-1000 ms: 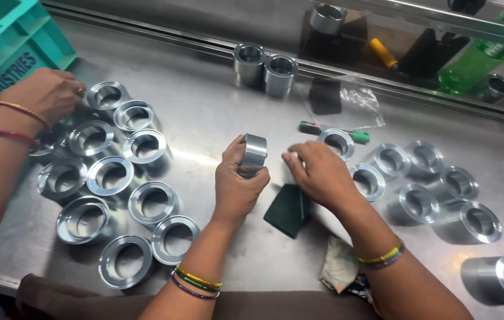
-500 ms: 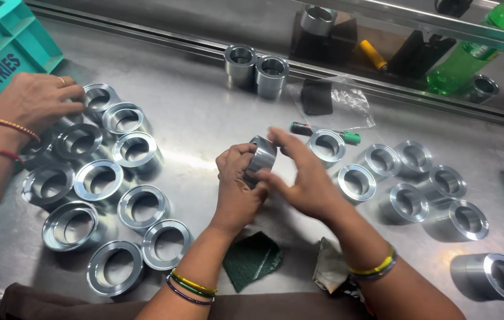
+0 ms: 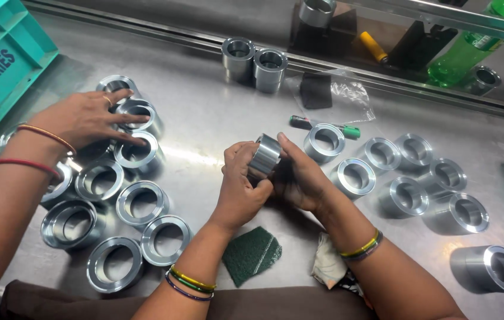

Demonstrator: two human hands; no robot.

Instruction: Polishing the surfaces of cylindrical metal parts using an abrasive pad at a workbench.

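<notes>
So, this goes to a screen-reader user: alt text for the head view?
Left hand and right hand hold a metal ring over a steel table strewn with similar rings. Another person's hand rests on rings at left; a green pad lies near.

One metal ring, short and cylindrical, bright machined steel with a smooth, shiny outer wall. Held up off the steel table, tilted on edge so the outer wall faces the camera; bore mostly hidden. Clasped between left hand and right hand, fingers wrapped on both sides, right thumb resting on the top rim. Position: centre of the view.
</notes>
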